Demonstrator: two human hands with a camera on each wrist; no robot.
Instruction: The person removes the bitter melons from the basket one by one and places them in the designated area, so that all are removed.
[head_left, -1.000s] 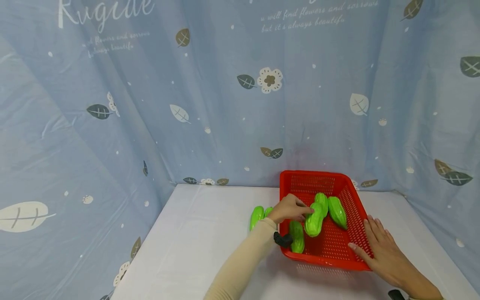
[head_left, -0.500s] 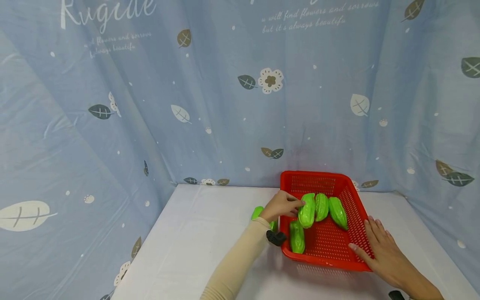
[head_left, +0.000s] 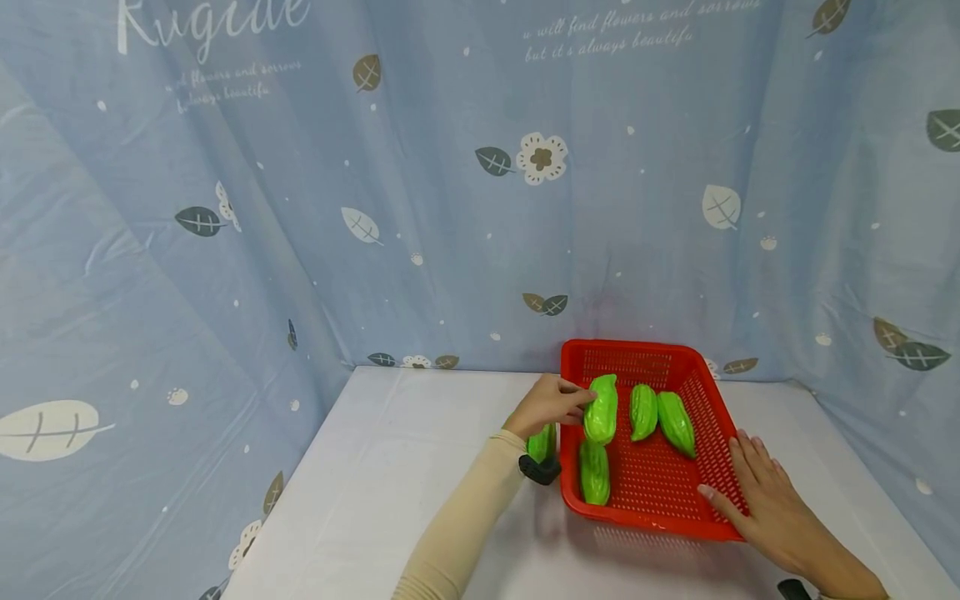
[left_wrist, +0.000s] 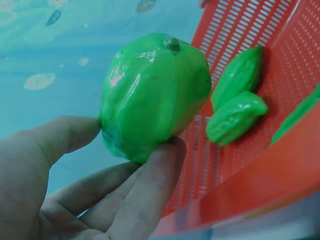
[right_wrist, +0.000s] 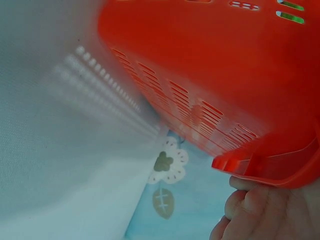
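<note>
In the head view, my left hand (head_left: 551, 402) pinches a glossy green, ribbed toy gourd (head_left: 601, 410) by its side, holding it up over the left part of a red plastic basket (head_left: 652, 527). Close up in the left wrist view, this gourd (left_wrist: 155, 95) shows a short stem stub, with thumb and fingertips against it. Inside the basket lie a gourd (head_left: 595, 473) at the near left and two more, a small one (head_left: 643, 412) and a longer one (head_left: 677, 425). My right hand (head_left: 776, 508) rests at the basket's right rim, fingers straight outside, thumb over the edge.
Another green gourd (head_left: 542, 443) lies on the white table (head_left: 405, 467) left of the basket, partly behind my left wrist. A blue patterned curtain (head_left: 450, 208) hangs close behind the basket and along the table's sides.
My left hand has carried the held gourd leftward, from the basket's middle toward its left side, and raised it slightly. The right hand and the basket have stayed put.
</note>
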